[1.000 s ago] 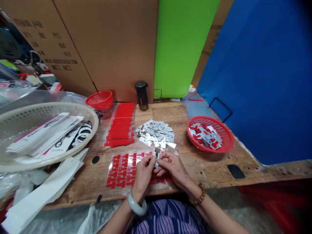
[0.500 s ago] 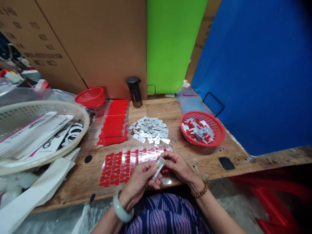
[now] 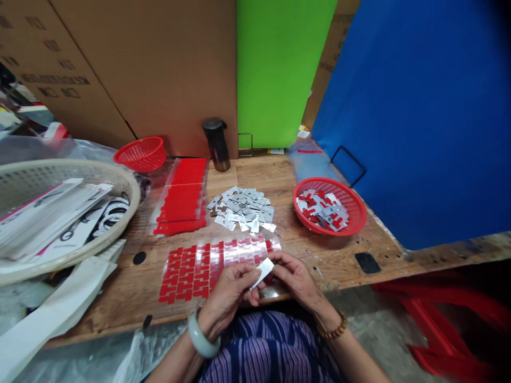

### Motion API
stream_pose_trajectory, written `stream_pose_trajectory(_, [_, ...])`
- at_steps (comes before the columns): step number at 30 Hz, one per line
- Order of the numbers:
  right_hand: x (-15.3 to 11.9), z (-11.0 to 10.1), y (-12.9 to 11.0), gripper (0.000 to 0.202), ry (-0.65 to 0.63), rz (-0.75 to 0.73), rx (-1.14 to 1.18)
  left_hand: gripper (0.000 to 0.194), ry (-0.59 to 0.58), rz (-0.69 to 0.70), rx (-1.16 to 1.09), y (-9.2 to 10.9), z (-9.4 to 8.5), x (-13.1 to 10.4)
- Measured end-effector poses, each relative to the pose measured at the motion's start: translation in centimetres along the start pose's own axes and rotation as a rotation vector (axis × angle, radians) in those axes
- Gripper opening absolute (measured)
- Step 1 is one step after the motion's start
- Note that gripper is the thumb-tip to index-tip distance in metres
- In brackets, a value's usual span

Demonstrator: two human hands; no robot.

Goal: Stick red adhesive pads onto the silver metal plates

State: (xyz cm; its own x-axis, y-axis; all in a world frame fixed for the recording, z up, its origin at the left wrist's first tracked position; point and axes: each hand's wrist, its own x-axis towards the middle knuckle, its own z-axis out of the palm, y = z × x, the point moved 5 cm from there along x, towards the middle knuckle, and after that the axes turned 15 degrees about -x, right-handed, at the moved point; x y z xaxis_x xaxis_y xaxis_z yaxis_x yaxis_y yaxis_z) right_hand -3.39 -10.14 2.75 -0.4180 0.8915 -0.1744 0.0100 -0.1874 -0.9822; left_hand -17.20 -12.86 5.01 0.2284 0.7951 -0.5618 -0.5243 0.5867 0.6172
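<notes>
A small flat silvery-white metal plate [image 3: 265, 269] is pinched between the thumb and fingers of my left hand [image 3: 236, 285]. My right hand [image 3: 293, 274] has its thumb and fingertips closed at the plate's upper right edge; whether a sticker is between them I cannot make out. Beneath and behind both hands lies a clear sheet of red T-shaped stickers [image 3: 202, 266], partly covered by them. Beyond the sheet is a loose pile of similar metal plates [image 3: 244, 206]. To the right, a red basket [image 3: 353, 210] holds plates bearing red stickers.
Stacked red sticker sheets [image 3: 181, 199] lie at left centre. A dark bottle [image 3: 217, 144] and a small red basket [image 3: 139, 154] stand at the back. A large cream basket [image 3: 133, 199] with printed cards is at left. Green [image 3: 279, 74] and blue panels [image 3: 411, 127] rise behind.
The plate has tilted in my fingers and now shows a brighter white face. My right fingers stay at its edge. The whole view has shifted slightly.
</notes>
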Motion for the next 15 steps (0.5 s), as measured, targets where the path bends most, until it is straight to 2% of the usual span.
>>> stream_pose_trajectory(3, [0.4, -2.2, 0.2, 0.036, 0.16, 0.041, -0.1, 0.026, 0.052, 0.086, 0.024, 0.8, -1.0, 0.6])
stream_pose_trajectory(6, [1.0, -4.4, 0.4, 0.03, 0.352, 0.078, -0.285, 0.025, 0.101, 0.154, 0.056, 1.7, -1.8, 1.6])
stream_pose_trajectory(9, [1.6, -4.8, -0.1, 0.019, 0.361, 0.037, -0.548, 0.025, 0.106, 0.198, 0.07, 2.2, -2.0, 2.7])
stream_pose_trajectory(12, [2.0, -4.2, -1.3, 0.01, 0.334, -0.094, -0.854, 0.026, 0.132, 0.227, 0.046, 2.4, -1.9, 3.8])
stream_pose_trajectory(15, [2.0, -3.5, -1.6, 0.01, 0.326, -0.151, -1.03, 0.028, 0.147, 0.244, 0.039, 2.4, -1.6, 4.6])
